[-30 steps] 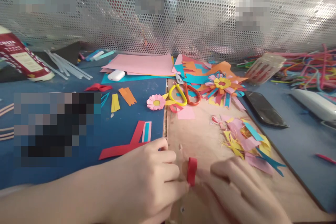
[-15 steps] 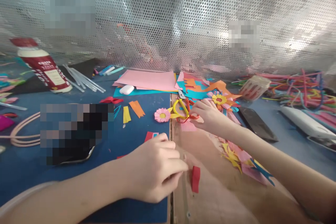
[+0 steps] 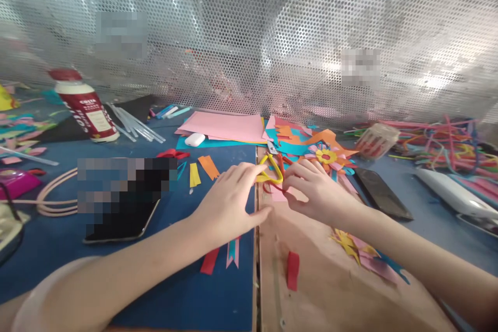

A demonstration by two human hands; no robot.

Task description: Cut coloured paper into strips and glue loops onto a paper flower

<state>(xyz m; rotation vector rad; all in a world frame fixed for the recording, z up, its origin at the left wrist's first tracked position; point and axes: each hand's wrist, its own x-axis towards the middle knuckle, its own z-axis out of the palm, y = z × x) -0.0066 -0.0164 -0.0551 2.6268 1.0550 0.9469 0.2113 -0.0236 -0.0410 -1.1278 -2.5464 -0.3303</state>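
My left hand [image 3: 233, 199] reaches forward over the seam between the blue and wooden surfaces, thumb apart from its stretched fingers. Its fingertips are at the yellow handle of a pair of scissors [image 3: 280, 172], whose blades point away from me. On the other side, my right hand [image 3: 321, 187] has its fingers bent around the red-orange handle part; the exact contact is partly hidden. A pink paper piece [image 3: 278, 194] lies under the handles. Below my left hand are a pink-and-blue ribbon-shaped strip [image 3: 232, 255] and a red strip [image 3: 210, 261]. Another red strip [image 3: 293, 271] lies on the wood.
Behind are pink paper sheets [image 3: 221, 125], a white case [image 3: 195, 139] and a yellow-centred paper flower [image 3: 326, 156]. At left stand a bottle [image 3: 87, 109] and a phone [image 3: 128, 218]. At right lie a dark phone [image 3: 383, 194], pipe cleaners [image 3: 447, 137] and paper scraps [image 3: 350, 246].
My left hand has moved forward from near the red strip to the scissors, unfolding its fingers and covering the pink flower. My right hand stays at the scissors. The view has shifted slightly.
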